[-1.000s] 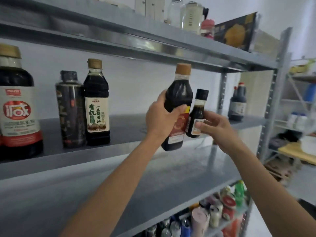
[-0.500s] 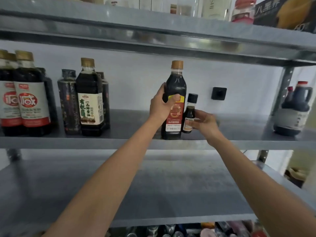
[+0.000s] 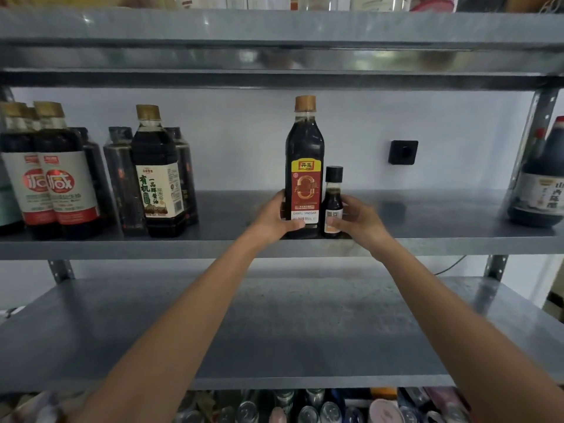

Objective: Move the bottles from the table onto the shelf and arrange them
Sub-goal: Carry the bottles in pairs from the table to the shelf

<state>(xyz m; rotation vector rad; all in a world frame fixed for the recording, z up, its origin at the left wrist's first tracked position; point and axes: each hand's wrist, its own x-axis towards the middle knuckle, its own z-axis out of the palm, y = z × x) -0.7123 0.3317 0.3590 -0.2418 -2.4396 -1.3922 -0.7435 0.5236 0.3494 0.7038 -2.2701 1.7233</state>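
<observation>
Both bottles, airborne a second ago, now stand side by side mid-frame on the grey metal shelf (image 3: 427,236): the tall tan-capped dark vinegar bottle (image 3: 304,166) gripped low by my left hand (image 3: 276,219), the small black-capped dark bottle (image 3: 332,203) by my right hand (image 3: 355,221). They look ready to release.

This looks like a grocery storeroom or a shop's stockroom. A grey metal rack (image 3: 274,29) with perforated uprights (image 3: 538,117) stands against a plain pale wall (image 3: 244,132) that has a black socket (image 3: 403,152). Its middle shelf (image 3: 427,242) carries condiments in groups: red-and-white labelled bottles (image 3: 65,184) several deep, dark soy sauce bottles (image 3: 158,184), a vinegar bottle (image 3: 305,148) with a small bottle (image 3: 333,199) just beside it, and a big jug (image 3: 546,184). Cans (image 3: 308,407) crowd the lowest level.
</observation>
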